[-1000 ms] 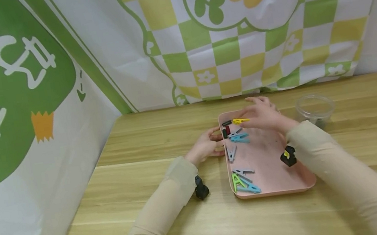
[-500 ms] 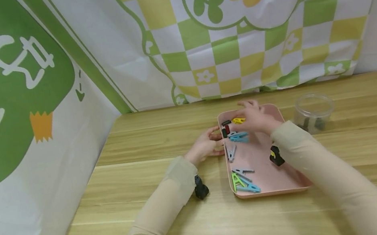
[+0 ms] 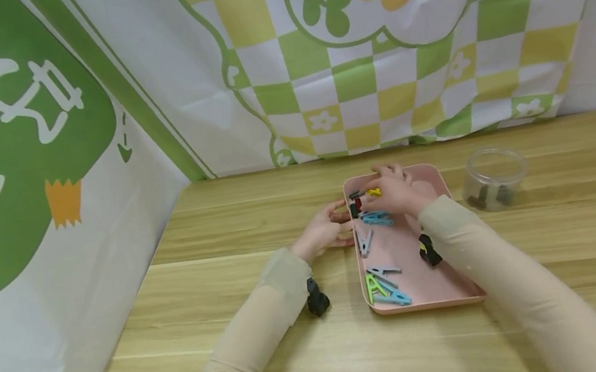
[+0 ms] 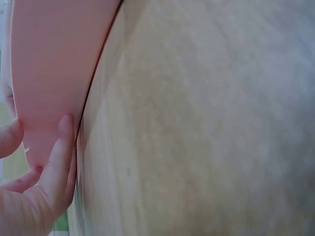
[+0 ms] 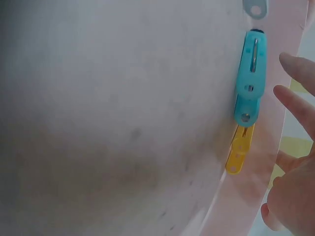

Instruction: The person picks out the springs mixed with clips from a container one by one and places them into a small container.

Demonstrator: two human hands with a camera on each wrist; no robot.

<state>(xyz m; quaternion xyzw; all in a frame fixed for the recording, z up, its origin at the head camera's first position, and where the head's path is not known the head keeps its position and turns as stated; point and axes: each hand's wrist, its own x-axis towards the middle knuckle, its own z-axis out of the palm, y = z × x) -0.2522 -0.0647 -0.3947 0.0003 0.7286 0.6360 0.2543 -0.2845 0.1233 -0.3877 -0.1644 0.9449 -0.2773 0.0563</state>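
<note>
A pink tray (image 3: 425,300) holds plastic clothes pegs along its left side. My left hand (image 3: 323,231) rests against the tray's outer left wall, its fingers straight and the thumb at the rim in the left wrist view. Over the tray's far left part is my right hand (image 3: 394,194), overlapping a yellow peg (image 3: 373,192) in the head view. Its fingers (image 5: 297,103) are spread and extended in the right wrist view, with nothing showing between them. Close to its fingertips lie a small red piece (image 3: 358,203), dark pieces (image 3: 354,210) and blue pegs (image 3: 377,219).
Grey pegs (image 3: 365,244) lie midway along the tray's left wall; a lime green peg (image 3: 375,288) and a light blue peg (image 3: 395,297) lie in the near left corner. A clear round jar (image 3: 495,179) with dark items stands right of the tray on the wooden table (image 3: 245,219).
My right hand has moved left across the tray, toward the red and dark pieces, and now covers more of the yellow peg. The left hand stays at the tray wall.
</note>
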